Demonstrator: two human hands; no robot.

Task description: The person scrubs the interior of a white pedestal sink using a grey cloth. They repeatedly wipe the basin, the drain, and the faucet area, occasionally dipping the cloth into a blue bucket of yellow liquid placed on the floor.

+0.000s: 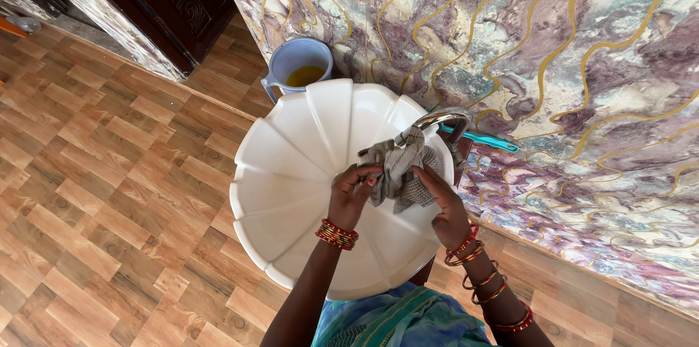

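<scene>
The left hand [351, 194] and the right hand [445, 210] both grip a grey cloth [399, 166] over the right part of a white basin [291, 172]. The cloth is bunched and looped around the curved metal tap [440, 120] at the basin's right rim, next to the wall. Each hand closes its fingers on one hanging end, left end to the left hand, right end to the right hand — a grip that keeps the cloth taut against the spout, which fits rubbing or drying the metal.

The basin stands against the marbled wall [568, 48], its fluted bowl open toward the camera. A pale blue mug [300, 63] with yellowish liquid inside stands on the wood-pattern floor [102, 194] just beyond the basin's far rim, near the wall. A turquoise handle [486, 142] lies behind the tap along the wall side; its working end is hidden, so its kind cannot be told.

Hidden or unclear:
- The tap's base and any valve are covered by the cloth and the right hand.
- The basin's drain is not visible — the forearms and cloth cover the middle.
- The basin's support is out of sight beneath the bowl.
- The palms face away; whether the cloth is wet cannot be told.
- A dark carved door [160, 5] is cut off at the top left corner.
</scene>
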